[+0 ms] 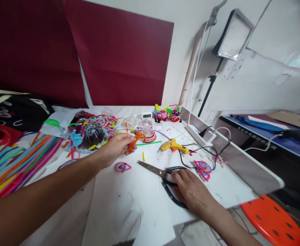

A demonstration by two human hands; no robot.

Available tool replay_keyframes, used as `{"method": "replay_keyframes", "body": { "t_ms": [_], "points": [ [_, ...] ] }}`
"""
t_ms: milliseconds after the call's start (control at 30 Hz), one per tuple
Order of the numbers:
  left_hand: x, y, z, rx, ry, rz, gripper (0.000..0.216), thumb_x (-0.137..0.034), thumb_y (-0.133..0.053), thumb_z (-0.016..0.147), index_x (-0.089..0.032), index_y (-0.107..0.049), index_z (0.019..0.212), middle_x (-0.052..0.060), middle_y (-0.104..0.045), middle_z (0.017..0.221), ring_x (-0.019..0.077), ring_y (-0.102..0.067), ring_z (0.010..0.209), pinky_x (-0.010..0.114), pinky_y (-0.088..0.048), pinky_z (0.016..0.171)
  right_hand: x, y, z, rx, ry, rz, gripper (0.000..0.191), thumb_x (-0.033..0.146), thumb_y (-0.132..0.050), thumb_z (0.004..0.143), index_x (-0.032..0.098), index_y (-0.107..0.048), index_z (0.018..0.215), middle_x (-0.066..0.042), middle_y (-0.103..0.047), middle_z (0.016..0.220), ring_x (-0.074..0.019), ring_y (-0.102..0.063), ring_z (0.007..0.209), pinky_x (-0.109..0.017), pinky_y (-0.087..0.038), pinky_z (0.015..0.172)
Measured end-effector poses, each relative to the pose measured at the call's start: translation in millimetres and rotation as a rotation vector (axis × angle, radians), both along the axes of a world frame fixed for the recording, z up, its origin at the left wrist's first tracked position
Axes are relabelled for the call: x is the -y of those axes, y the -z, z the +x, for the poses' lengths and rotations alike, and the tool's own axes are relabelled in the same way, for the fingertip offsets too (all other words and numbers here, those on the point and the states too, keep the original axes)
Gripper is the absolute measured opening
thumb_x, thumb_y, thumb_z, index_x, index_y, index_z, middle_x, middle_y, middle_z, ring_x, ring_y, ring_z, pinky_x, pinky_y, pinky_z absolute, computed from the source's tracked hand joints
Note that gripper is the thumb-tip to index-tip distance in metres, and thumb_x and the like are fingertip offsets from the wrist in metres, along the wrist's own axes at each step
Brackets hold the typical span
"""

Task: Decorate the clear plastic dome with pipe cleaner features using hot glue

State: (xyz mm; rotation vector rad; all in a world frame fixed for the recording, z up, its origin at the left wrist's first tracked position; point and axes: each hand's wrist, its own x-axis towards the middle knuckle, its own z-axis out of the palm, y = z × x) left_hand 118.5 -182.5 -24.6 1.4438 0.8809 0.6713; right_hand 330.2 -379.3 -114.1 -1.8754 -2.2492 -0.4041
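Note:
My left hand [119,146] is closed in a pinch on a bent orange pipe cleaner [135,140], held just above the white table [139,201]. Near the table's front edge my right hand [191,189] lies on the black handles of a pair of scissors [155,169]; its fingers curl over them. The scissor blades point left and look shut. A small pink and blue pipe-cleaner swirl [122,167] lies between my two hands. A short yellow pipe-cleaner piece [143,156] lies close to the blades.
A yellow glue gun [174,146] with a black cord lies right of centre. Long coloured pipe cleaners [13,167] fan out at the left, with a tangled heap [93,130] behind. Finished colourful shapes [166,114] stand at the back. An orange stool [273,222] is at the lower right.

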Motion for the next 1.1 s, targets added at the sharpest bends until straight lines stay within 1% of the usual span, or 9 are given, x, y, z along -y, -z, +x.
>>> {"method": "replay_keyframes", "body": {
  "t_ms": [167, 300, 433, 500, 600, 733, 833, 967, 1100],
  "points": [
    [-6.3, 10.1, -6.0, 0.062, -0.029, -0.031, 0.019, -0.033, -0.065, 0.072, -0.017, -0.056, 0.071, 0.002, -0.062, 0.064, 0.0106, -0.053, 0.053, 0.022, -0.037, 0.049, 16.4, 1.1, -1.0, -0.095, 0.035, -0.057, 0.021, 0.011, -0.050, 0.086, 0.016, -0.053, 0.106, -0.009, -0.058, 0.091, -0.0193, -0.062, 0.073, -0.030, -0.052, 0.062],
    [-4.3, 18.7, -7.3, 0.087, -0.055, -0.046, 0.019, -0.033, -0.067, 0.070, -0.018, -0.056, 0.073, 0.001, -0.061, 0.064, 0.0120, -0.054, 0.054, 0.023, -0.036, 0.048, 30.2, 7.1, 4.9, -0.182, 0.100, 0.012, 0.026, 0.016, -0.048, 0.087, 0.018, -0.047, 0.113, -0.009, -0.058, 0.096, -0.0204, -0.066, 0.076, -0.029, -0.053, 0.059],
    [4.4, 27.0, -7.8, 0.092, -0.075, -0.139, 0.019, -0.033, -0.066, 0.070, -0.019, -0.054, 0.072, 0.001, -0.062, 0.063, 0.0120, -0.055, 0.054, 0.023, -0.038, 0.048, 40.1, 13.7, 14.3, -0.244, 0.186, 0.054, 0.027, 0.020, -0.048, 0.088, 0.020, -0.044, 0.115, -0.009, -0.061, 0.098, -0.0211, -0.068, 0.080, -0.030, -0.056, 0.063],
    [7.1, 32.7, -9.1, 0.121, -0.085, -0.190, 0.020, -0.033, -0.068, 0.069, -0.019, -0.054, 0.073, 0.001, -0.063, 0.064, 0.0119, -0.056, 0.056, 0.022, -0.040, 0.050, 43.5, 15.6, 18.8, -0.237, 0.225, 0.049, 0.028, 0.022, -0.049, 0.088, 0.021, -0.044, 0.116, -0.008, -0.062, 0.098, -0.0213, -0.069, 0.081, -0.031, -0.057, 0.063],
    [8.5, 42.2, -12.2, 0.148, -0.115, -0.210, 0.022, -0.034, -0.070, 0.069, -0.018, -0.055, 0.076, 0.000, -0.063, 0.065, 0.0119, -0.058, 0.059, 0.021, -0.043, 0.053, 47.1, 17.8, 23.4, -0.197, 0.270, 0.073, 0.028, 0.026, -0.051, 0.089, 0.022, -0.045, 0.116, -0.008, -0.064, 0.100, -0.0214, -0.070, 0.081, -0.029, -0.057, 0.058],
    [11.9, 51.2, -18.0, 0.137, -0.151, -0.171, 0.024, -0.037, -0.068, 0.070, -0.018, -0.055, 0.070, 0.000, -0.062, 0.064, 0.0114, -0.056, 0.057, 0.021, -0.041, 0.051, 49.1, 18.8, 23.6, -0.158, 0.330, 0.083, 0.025, 0.029, -0.050, 0.091, 0.023, -0.048, 0.115, -0.008, -0.064, 0.102, -0.0215, -0.069, 0.084, -0.027, -0.055, 0.054],
    [17.9, 54.2, -24.1, 0.145, -0.167, -0.092, 0.022, -0.038, -0.066, 0.070, -0.019, -0.056, 0.067, 0.000, -0.060, 0.062, 0.0124, -0.054, 0.055, 0.023, -0.039, 0.049, 47.1, 16.1, 21.1, -0.088, 0.311, 0.068, 0.023, 0.028, -0.048, 0.092, 0.021, -0.053, 0.113, -0.009, -0.064, 0.098, -0.0232, -0.066, 0.087, -0.030, -0.055, 0.060],
    [26.9, 58.2, -34.7, 0.122, -0.136, 0.039, 0.021, -0.038, -0.059, 0.076, -0.020, -0.057, 0.064, 0.001, -0.061, 0.062, 0.0130, -0.051, 0.054, 0.026, -0.038, 0.050, 41.5, 12.2, 17.5, 0.045, 0.303, 0.032, 0.019, 0.025, -0.049, 0.092, 0.021, -0.061, 0.106, -0.008, -0.064, 0.086, -0.0251, -0.064, 0.079, -0.038, -0.052, 0.069],
    [34.9, 63.6, -43.6, 0.123, -0.134, 0.088, 0.020, -0.037, -0.056, 0.080, -0.020, -0.055, 0.069, 0.001, -0.062, 0.062, 0.0142, -0.051, 0.055, 0.027, -0.038, 0.052, 38.7, 14.4, 16.9, 0.074, 0.292, 0.024, 0.021, 0.028, -0.047, 0.095, 0.019, -0.063, 0.106, -0.009, -0.064, 0.085, -0.0250, -0.063, 0.079, -0.037, -0.051, 0.070]
  ]
}}
